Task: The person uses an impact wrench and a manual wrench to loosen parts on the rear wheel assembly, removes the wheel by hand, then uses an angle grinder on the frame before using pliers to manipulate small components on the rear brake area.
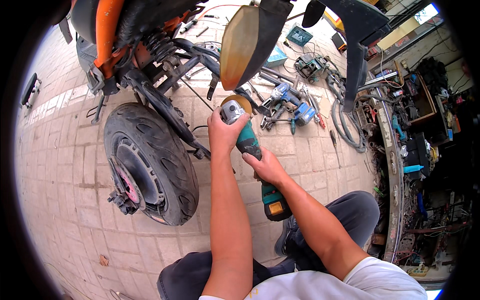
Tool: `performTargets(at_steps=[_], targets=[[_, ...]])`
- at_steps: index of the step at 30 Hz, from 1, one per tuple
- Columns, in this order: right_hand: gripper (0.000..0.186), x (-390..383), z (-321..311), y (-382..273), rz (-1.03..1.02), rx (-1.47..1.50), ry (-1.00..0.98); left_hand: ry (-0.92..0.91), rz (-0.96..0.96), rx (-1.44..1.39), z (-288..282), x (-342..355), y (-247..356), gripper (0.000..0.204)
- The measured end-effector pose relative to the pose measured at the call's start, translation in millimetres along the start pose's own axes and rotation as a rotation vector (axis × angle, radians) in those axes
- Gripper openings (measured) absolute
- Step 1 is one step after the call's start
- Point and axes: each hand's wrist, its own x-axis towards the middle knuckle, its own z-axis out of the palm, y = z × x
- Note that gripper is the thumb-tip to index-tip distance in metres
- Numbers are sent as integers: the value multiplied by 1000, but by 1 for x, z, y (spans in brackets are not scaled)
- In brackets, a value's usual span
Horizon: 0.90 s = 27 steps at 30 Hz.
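Observation:
Both of my hands are on a green and black cordless angle grinder [248, 139], held at a slant with its battery end toward me. My left hand [227, 131] is closed around the silver gear head. Further back, my right hand [270, 166] wraps the body above the battery. A yellowish disc [243, 102] shows at the grinder's far end, close to black metal tubing [215, 65] of a partly stripped scooter with an orange frame [106, 40]. Whether the disc touches the metal, I cannot tell. Above it hangs a panel with a clouded amber lens [239, 50].
A detached wheel [172, 160] stands upright by my left forearm. Beyond my hands lie a blue cordless drill [286, 94], several hand tools and a thick grey cable [345, 130] on the paving. Along the right side runs a cluttered workbench [392, 200].

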Motion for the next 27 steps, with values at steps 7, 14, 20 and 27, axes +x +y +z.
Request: performTargets(at_steps=[7,14,20,27], targets=[[47,-7,-3,-12,28,-36,-9,-23,-37,1,-1,1,-2,85],[47,-12,-2,-10,33,-97,35,-45,-55,-18,0,-3,5,69],[53,-16,6,2,24,-268,124,-115,-102,-9,-3,-3,5,57],[56,-19,3,-12,-4,-419,189,-105,-89,-53,0,0,-1,53]])
